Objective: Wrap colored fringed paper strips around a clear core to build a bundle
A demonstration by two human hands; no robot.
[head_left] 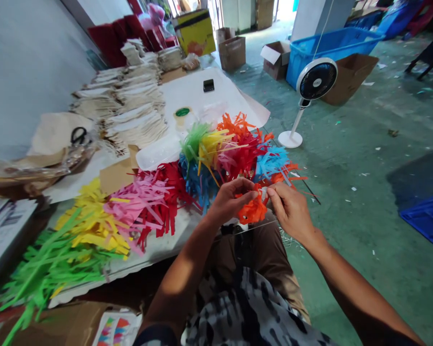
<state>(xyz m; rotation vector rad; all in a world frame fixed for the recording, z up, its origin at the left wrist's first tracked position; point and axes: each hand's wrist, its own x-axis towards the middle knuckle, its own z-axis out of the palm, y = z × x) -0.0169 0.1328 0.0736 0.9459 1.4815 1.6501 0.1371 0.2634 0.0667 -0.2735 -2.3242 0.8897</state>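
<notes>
My left hand [231, 197] and my right hand [290, 209] meet over my lap, both pinched on an orange fringed paper piece [252, 210]. It is the near end of a long garland of coloured paper fringes [216, 154] in green, yellow, pink, red, blue and orange. The garland trails left across the white table [166, 247], ending in a pile of green strips [46, 269]. A thin clear string [250, 227] runs under the orange piece.
Stacks of beige cloth bags [130, 105], black scissors [78, 136], a tape roll [182, 113] and a phone [208, 85] lie on the table. A white standing fan [312, 91], cardboard boxes [233, 52] and blue crates [328, 48] stand on the green floor.
</notes>
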